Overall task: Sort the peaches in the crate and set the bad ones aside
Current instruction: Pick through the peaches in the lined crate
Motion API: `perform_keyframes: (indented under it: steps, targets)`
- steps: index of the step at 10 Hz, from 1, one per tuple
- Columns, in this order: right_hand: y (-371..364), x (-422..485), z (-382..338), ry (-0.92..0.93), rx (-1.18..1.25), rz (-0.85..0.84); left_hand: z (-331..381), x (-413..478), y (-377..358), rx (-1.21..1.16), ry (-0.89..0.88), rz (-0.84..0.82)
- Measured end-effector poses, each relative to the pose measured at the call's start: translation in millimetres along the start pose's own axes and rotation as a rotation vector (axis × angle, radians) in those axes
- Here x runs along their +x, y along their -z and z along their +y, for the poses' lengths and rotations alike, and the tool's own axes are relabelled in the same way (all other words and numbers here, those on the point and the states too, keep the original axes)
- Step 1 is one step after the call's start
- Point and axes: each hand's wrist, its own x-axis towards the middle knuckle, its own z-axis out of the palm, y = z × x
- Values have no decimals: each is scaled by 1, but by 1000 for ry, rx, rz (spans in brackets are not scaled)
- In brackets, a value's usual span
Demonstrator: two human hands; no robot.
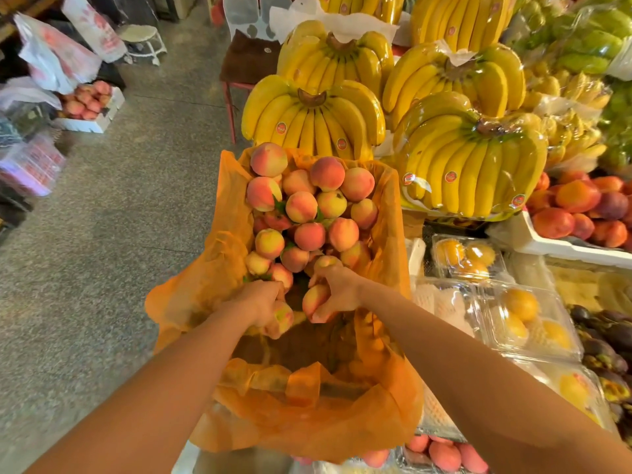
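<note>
- Most peaches (307,206) sit heaped at 12 o'clock in the crate (393,203); its 6 o'clock end shows bare orange liner (307,419).
- My left hand (260,302) grips a peach (283,317), and my right hand (338,292) grips a second peach (314,300), mid-crate.
- I judge the sorting about halfway; I can identify no reject pile.

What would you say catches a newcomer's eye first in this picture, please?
The big yellow bananas stacked at the top centre and right stand out first. Below them, the crate's orange paper glows around a heap of peaches in mid-frame. At the heap's near edge, the left hand and right hand each grip one.
</note>
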Motion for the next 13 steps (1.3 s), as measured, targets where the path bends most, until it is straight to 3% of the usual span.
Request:
perform_keyframes:
  steps: [1,2,3,4,5,6,7,8,9,11,13]
  targets:
    - [-4,8,3,-12,-7,-56,-1,6,-4,18,34,-78]
    - [-5,13,2,2,-21,-61,4,16,-1,238,-189,-86]
    - [-6,16,2,19,-47,-77,-14,28,-21,273,-247,-73]
    - [-5,13,4,28,-5,-77,-18,26,-25,156,-178,-87]
    - [-3,10,6,32,4,-80,-14,17,-17,184,-109,-116]
    - [-2,7,8,35,33,-78,-14,8,-3,133,-135,-44]
    - [-3,6,6,23,116,-136,-18,-16,21,8,-260,182]
    - [-8,7,-2,17,209,-160,-31,-43,44,-50,-356,646]
    - [-17,11,-8,14,252,-126,-52,-61,46,-20,-289,889]
    - [-31,14,-24,157,189,-54,-80,-75,14,-124,-124,750]
    - [-54,24,-58,380,-10,-31,-85,-80,-3,-327,-203,715]
